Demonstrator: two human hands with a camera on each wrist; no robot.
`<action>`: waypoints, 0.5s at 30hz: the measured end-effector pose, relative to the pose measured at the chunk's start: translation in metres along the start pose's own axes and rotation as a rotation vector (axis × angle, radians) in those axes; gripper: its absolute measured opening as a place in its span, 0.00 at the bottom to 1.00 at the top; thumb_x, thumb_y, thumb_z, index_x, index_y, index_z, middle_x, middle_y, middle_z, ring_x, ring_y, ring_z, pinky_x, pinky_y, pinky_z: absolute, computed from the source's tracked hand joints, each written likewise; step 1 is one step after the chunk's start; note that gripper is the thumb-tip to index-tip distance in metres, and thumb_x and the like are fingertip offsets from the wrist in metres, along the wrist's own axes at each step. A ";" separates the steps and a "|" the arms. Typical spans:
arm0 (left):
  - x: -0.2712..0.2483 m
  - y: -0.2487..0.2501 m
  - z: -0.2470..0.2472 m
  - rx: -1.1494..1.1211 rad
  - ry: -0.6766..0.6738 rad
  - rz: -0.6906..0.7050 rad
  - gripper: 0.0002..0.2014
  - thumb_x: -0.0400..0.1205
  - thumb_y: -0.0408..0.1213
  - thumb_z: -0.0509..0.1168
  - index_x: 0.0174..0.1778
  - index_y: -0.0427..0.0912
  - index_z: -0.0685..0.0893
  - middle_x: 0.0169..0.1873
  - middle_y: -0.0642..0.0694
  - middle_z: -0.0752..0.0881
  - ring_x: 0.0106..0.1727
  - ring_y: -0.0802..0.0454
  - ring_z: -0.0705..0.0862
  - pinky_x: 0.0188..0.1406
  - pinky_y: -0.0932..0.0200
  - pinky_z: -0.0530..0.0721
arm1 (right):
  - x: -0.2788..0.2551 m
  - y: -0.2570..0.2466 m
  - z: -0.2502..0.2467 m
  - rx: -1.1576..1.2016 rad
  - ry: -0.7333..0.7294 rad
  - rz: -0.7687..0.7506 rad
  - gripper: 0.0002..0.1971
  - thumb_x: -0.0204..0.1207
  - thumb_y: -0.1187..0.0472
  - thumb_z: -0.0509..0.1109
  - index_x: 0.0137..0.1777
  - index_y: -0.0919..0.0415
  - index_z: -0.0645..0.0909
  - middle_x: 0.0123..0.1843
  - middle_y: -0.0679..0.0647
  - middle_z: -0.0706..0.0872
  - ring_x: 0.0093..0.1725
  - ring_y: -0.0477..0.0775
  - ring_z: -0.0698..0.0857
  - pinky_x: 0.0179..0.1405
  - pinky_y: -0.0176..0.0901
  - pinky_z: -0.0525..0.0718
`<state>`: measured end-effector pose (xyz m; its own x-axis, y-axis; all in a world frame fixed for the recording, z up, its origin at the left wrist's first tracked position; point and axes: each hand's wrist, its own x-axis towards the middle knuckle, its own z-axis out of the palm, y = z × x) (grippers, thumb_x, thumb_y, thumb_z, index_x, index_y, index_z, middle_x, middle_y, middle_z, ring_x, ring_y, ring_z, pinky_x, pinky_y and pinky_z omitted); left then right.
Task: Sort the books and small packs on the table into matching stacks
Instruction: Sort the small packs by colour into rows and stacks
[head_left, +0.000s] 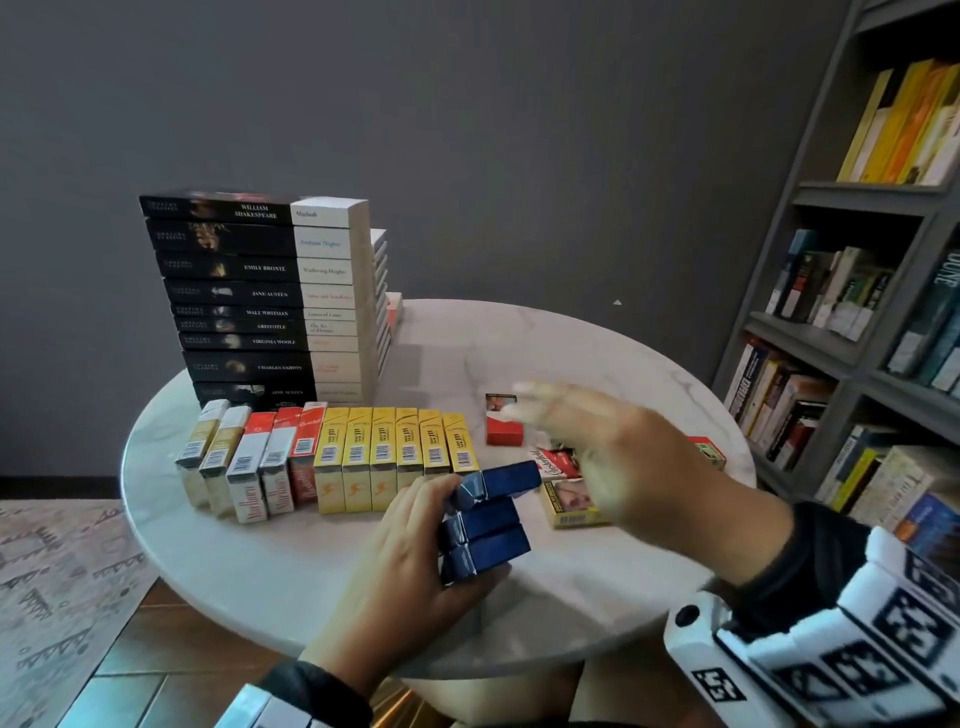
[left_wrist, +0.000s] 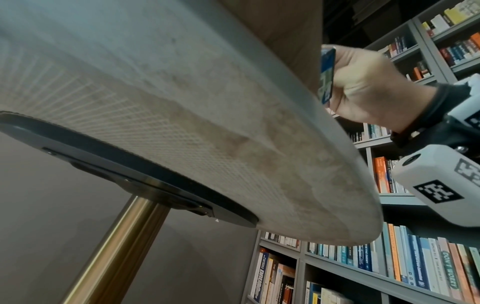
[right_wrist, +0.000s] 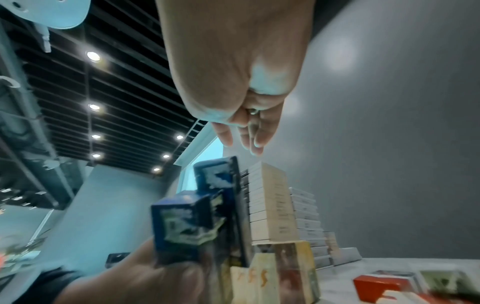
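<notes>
My left hand (head_left: 436, 535) grips three dark blue packs (head_left: 488, 519) stacked flat, just above the table near its front edge; the top one is skewed. The right wrist view shows these blue packs (right_wrist: 187, 224) with my left thumb under them. My right hand (head_left: 556, 431), blurred with fingers spread, hovers empty over loose packs: a red one (head_left: 504, 428), a red-and-white one (head_left: 558, 462) and a yellow one (head_left: 571, 501). A row of gold, red-and-white and yellow packs (head_left: 332, 457) stands in front of a tall book stack (head_left: 260, 296).
The round marble table (head_left: 311, 597) stands on a brass leg (left_wrist: 116, 246). A further pack (head_left: 709, 449) lies near its right rim. A grey bookshelf (head_left: 857, 312) full of books fills the right side. A lower book pile (head_left: 382, 291) sits behind the tall stack.
</notes>
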<state>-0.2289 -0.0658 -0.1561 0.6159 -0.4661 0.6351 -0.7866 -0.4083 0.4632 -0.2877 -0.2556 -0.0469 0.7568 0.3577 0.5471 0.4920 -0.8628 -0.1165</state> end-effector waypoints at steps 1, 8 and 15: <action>0.000 0.000 0.000 0.012 -0.005 0.001 0.29 0.67 0.63 0.64 0.62 0.57 0.66 0.50 0.69 0.70 0.51 0.72 0.68 0.48 0.80 0.72 | 0.001 0.009 0.000 0.003 0.036 0.064 0.35 0.60 0.77 0.51 0.65 0.61 0.83 0.67 0.59 0.83 0.64 0.60 0.84 0.58 0.51 0.84; 0.001 0.003 -0.002 0.013 -0.060 -0.051 0.29 0.65 0.67 0.60 0.61 0.66 0.60 0.51 0.74 0.68 0.53 0.78 0.67 0.46 0.79 0.69 | 0.011 0.066 -0.008 0.058 -0.170 0.569 0.28 0.73 0.76 0.56 0.70 0.56 0.79 0.71 0.50 0.80 0.80 0.46 0.64 0.71 0.27 0.51; 0.001 0.003 -0.002 0.010 -0.035 -0.084 0.28 0.66 0.66 0.62 0.58 0.73 0.58 0.49 0.73 0.71 0.54 0.82 0.69 0.43 0.79 0.70 | 0.048 0.081 0.013 -0.118 -0.464 0.667 0.33 0.82 0.51 0.56 0.84 0.51 0.49 0.66 0.58 0.82 0.79 0.60 0.63 0.78 0.53 0.58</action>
<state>-0.2307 -0.0663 -0.1526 0.6809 -0.4572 0.5721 -0.7318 -0.4551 0.5072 -0.2058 -0.3035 -0.0403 0.9879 -0.1546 -0.0075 -0.1532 -0.9690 -0.1940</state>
